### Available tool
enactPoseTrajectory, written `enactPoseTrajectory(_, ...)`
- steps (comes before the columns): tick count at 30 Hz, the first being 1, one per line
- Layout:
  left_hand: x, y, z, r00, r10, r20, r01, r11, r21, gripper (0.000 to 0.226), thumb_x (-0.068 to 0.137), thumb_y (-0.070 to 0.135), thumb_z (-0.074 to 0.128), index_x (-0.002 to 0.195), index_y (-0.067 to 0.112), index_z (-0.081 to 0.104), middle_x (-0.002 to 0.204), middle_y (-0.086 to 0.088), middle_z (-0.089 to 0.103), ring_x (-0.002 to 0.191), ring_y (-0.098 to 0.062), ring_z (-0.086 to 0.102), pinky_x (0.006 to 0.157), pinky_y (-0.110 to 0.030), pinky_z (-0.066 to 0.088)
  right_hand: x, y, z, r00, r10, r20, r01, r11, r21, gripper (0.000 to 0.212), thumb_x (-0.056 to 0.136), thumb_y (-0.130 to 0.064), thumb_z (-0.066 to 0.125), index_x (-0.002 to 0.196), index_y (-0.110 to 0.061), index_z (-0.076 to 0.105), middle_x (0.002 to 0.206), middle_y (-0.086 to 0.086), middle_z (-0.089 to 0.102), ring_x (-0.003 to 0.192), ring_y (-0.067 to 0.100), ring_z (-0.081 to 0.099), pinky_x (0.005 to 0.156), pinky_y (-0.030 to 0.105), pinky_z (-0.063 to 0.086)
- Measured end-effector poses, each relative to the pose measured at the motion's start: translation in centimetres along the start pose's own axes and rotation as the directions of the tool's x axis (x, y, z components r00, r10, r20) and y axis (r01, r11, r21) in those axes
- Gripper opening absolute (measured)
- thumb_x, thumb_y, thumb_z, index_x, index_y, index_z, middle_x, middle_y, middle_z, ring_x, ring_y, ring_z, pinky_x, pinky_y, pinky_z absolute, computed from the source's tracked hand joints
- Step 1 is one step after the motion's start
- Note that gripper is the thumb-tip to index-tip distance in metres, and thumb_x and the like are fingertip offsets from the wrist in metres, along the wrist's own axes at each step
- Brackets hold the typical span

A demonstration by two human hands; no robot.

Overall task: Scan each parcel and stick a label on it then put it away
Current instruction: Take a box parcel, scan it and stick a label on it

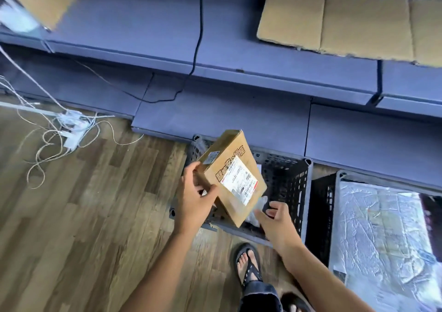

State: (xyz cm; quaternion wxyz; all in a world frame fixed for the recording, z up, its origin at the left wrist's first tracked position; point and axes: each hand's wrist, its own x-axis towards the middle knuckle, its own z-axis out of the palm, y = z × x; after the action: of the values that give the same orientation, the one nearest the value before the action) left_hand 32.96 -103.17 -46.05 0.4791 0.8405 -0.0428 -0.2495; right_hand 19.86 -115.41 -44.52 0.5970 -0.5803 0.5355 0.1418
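Parcel (235, 180), a flat brown cardboard box, is being held tilted in the air above a black perforated plastic crate (287, 180), low in the middle of the view.

Blue-grey metal shelving (167, 36) is filling the upper half of the view, and wood-look flooring (83, 216) is spreading out below it on the left. A second crate (339, 175) at the right is holding a crumpled silver foil bag (382, 228). A flattened cardboard sheet (346, 22) is lying on the upper shelf at the right. A tangle of white cables (71, 130) is lying on the floor at the left, and a black cable (199, 36) is hanging down the shelving.

A white shipping label (239, 180) with a red edge is sitting on the parcel's broad face; its print is too small to read. Bold dark printed characters (229, 165) are running along the box beside the label, also unreadable. A small sticker (211, 157) is sitting on the narrow side.

The left hand (195, 201) is gripping the parcel's lower left corner, thumb on the front and fingers curled round behind. The right hand (275, 220) is hovering just beside the parcel's lower edge with fingers loosely curled, holding nothing; whether it is touching the box cannot be told.

A foot in a black sandal (248, 266) is standing near the first crate.
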Motion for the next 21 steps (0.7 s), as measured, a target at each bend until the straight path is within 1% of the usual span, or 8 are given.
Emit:
enactPoseTrajectory(3, -2.6, 2.6, -1.1, 0.999, 0.038, -0.006, -0.038, 0.994, -0.104, 0.058, 0.08, -0.003, 0.065, 0.118, 0.035, 0.042, 0.095, 0.014, 0.058, 0.073, 0.006, 0.063, 0.062, -0.007, 0.046, -1.5, -0.8, -1.4, 0.995, -0.047, -0.09, 0.054, 0.996, 0.074, 0.073, 0.086, -0.033, 0.067, 0.142, -0.011, 0.024, 0.143, 0.013, 0.031, 0.119, 0.026, 0.041, 0.098, 0.038, 0.035)
enactPoseTrajectory(5, -4.5, 4.3, -2.5, 0.997, 0.074, -0.006, -0.074, 0.988, -0.133, 0.055, 0.081, -0.005, 0.061, 0.119, 0.03, 0.043, 0.096, 0.012, 0.057, 0.069, 0.008, 0.06, 0.064, -0.008, 0.046, -3.2, -0.7, -3.2, 0.989, -0.1, -0.107, 0.108, 0.992, 0.069, 0.081, 0.084, -0.033, 0.069, 0.144, -0.013, 0.02, 0.147, 0.013, 0.025, 0.13, 0.029, 0.036, 0.105, 0.038, 0.031)
enactPoseTrajectory(8, -7.2, 6.9, -4.3, 0.992, 0.102, 0.068, -0.091, 0.985, -0.143, 0.05, 0.083, -0.001, 0.06, 0.113, 0.037, 0.045, 0.101, 0.012, 0.058, 0.077, 0.001, 0.057, 0.071, -0.018, 0.048, -6.0, -0.8, -6.3, 0.98, -0.179, -0.089, 0.19, 0.972, 0.136, 0.084, 0.082, -0.036, 0.071, 0.145, -0.02, 0.018, 0.148, 0.008, 0.024, 0.133, 0.026, 0.034, 0.11, 0.039, 0.03)
enactPoseTrajectory(11, -11.1, 13.0, -7.0, 0.984, 0.127, 0.127, -0.098, 0.971, -0.218, 0.045, 0.069, 0.025, 0.068, 0.101, 0.051, 0.051, 0.105, 0.012, 0.062, 0.097, -0.019, 0.061, 0.087, -0.039, 0.051, -11.9, -3.8, -10.1, 0.954, -0.294, -0.057, 0.297, 0.907, 0.299, 0.076, 0.083, -0.033, 0.07, 0.143, -0.026, 0.023, 0.136, 0.004, 0.041, 0.114, 0.022, 0.048, 0.092, 0.032, 0.038)
enactPoseTrajectory(13, -12.8, 17.1, -9.1, 0.973, 0.183, 0.143, -0.141, 0.955, -0.262, 0.045, 0.057, 0.038, 0.066, 0.099, 0.051, 0.054, 0.111, 0.008, 0.062, 0.106, -0.026, 0.058, 0.093, -0.047, 0.049, -15.3, -6.0, -12.2, 0.922, -0.383, 0.049, 0.353, 0.888, 0.295, 0.064, 0.084, -0.036, 0.066, 0.137, -0.033, 0.032, 0.128, 0.003, 0.053, 0.103, 0.019, 0.058, 0.083, 0.031, 0.042)
enactPoseTrajectory(17, -15.8, 25.3, -14.2, 0.915, 0.381, 0.135, -0.326, 0.893, -0.312, 0.051, 0.059, 0.032, 0.063, 0.108, 0.032, 0.051, 0.111, -0.003, 0.06, 0.095, -0.02, 0.06, 0.072, -0.034, 0.052, -22.8, -10.4, -15.3, 0.804, -0.539, 0.251, 0.49, 0.84, 0.235, 0.062, 0.073, -0.046, 0.067, 0.13, -0.039, 0.043, 0.113, -0.001, 0.066, 0.097, 0.019, 0.066, 0.079, 0.033, 0.049)
enactPoseTrajectory(19, -16.7, 28.6, -16.5, 0.884, 0.458, 0.092, -0.396, 0.838, -0.376, 0.036, 0.073, 0.017, 0.06, 0.105, 0.027, 0.049, 0.1, 0.001, 0.063, 0.079, -0.011, 0.064, 0.06, -0.03, 0.053, -25.6, -12.2, -16.0, 0.75, -0.595, 0.288, 0.533, 0.802, 0.268, 0.06, 0.073, -0.041, 0.073, 0.127, -0.034, 0.049, 0.113, 0.0, 0.067, 0.099, 0.021, 0.066, 0.085, 0.038, 0.052)
enactPoseTrajectory(21, -17.3, 31.4, -19.1, 0.862, 0.504, 0.053, -0.435, 0.79, -0.433, 0.031, 0.078, 0.011, 0.053, 0.104, 0.027, 0.047, 0.093, 0.006, 0.066, 0.071, -0.008, 0.065, 0.055, -0.029, 0.054, -28.0, -14.1, -16.0, 0.71, -0.648, 0.276, 0.56, 0.757, 0.338, 0.055, 0.075, -0.034, 0.076, 0.123, -0.028, 0.053, 0.113, 0.003, 0.066, 0.098, 0.02, 0.065, 0.089, 0.04, 0.051)
